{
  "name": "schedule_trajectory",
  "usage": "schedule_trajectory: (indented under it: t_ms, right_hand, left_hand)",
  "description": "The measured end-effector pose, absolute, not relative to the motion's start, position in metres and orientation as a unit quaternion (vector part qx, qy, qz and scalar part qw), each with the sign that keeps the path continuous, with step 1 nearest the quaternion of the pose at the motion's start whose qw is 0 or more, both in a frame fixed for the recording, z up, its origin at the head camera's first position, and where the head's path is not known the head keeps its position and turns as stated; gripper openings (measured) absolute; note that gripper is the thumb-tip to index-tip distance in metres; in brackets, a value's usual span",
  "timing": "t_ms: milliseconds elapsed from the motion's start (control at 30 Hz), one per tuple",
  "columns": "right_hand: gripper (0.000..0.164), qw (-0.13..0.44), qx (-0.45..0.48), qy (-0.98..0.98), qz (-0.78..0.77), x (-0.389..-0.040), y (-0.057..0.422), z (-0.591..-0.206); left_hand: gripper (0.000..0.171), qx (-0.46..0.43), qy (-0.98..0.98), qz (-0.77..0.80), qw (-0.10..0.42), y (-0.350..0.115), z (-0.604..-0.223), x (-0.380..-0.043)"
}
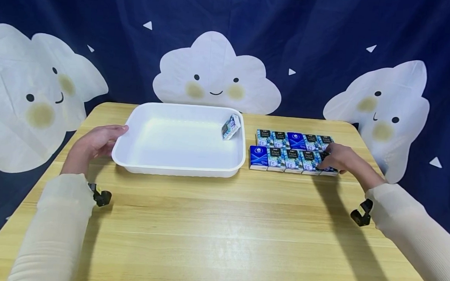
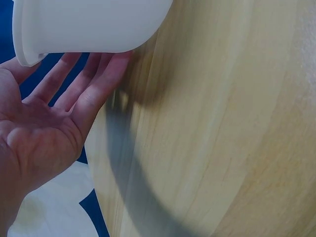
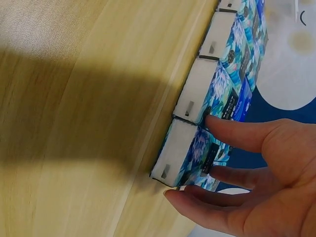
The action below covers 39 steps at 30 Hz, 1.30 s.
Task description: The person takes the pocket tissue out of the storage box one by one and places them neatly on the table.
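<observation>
At the left end of a white plastic tray, my left hand holds the rim, thumb on top and fingers beneath against its outer wall. One patterned tissue pack leans in the tray's right far corner. To the right, two rows of tissue packs lie side by side, mostly blue floral with black labels. My right hand is on the near row's rightmost tissue pack: the thumb presses at the seam with its neighbour, and other fingers reach round the outer end.
The wooden table stretches toward me. Behind it hangs a dark blue curtain with smiling white clouds. Two solid blue packs, one being the near row's leftmost blue pack, stand out among the floral ones. Both wrists carry small black cameras.
</observation>
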State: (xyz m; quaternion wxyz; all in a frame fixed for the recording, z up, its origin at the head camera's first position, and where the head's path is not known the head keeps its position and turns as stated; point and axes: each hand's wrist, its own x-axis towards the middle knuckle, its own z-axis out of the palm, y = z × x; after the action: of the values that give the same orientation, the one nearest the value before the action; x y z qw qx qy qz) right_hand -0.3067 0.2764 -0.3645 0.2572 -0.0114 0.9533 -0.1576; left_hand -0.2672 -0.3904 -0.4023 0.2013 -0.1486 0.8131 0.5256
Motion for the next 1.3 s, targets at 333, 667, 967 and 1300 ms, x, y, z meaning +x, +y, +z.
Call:
schedule_trajectory:
  t_ms: [333,667,967,1300]
  right_hand:
    - [0.085,0.236,-0.035,0.965,-0.109,-0.309,0.27,-0.361]
    - [0.074,0.158,-0.041,0.982,-0.095,-0.313,0.226,-0.351]
    - [0.064,0.118,-0.082,0.983,-0.11,-0.31,0.167,-0.351]
    - [0.061,0.1,-0.119,0.979,-0.129,-0.307,0.106,-0.356]
  left_hand:
    - [0.097,-0.151,0.814,0.523,0.202,-0.391,-0.403,-0.268]
    - [0.098,-0.15,0.814,0.524,0.2,-0.39,-0.401,-0.266]
    - [0.098,-0.146,0.811,0.528,0.204,-0.392,-0.403,-0.268]
    - [0.098,-0.141,0.812,0.528,0.203,-0.393,-0.404,-0.268]
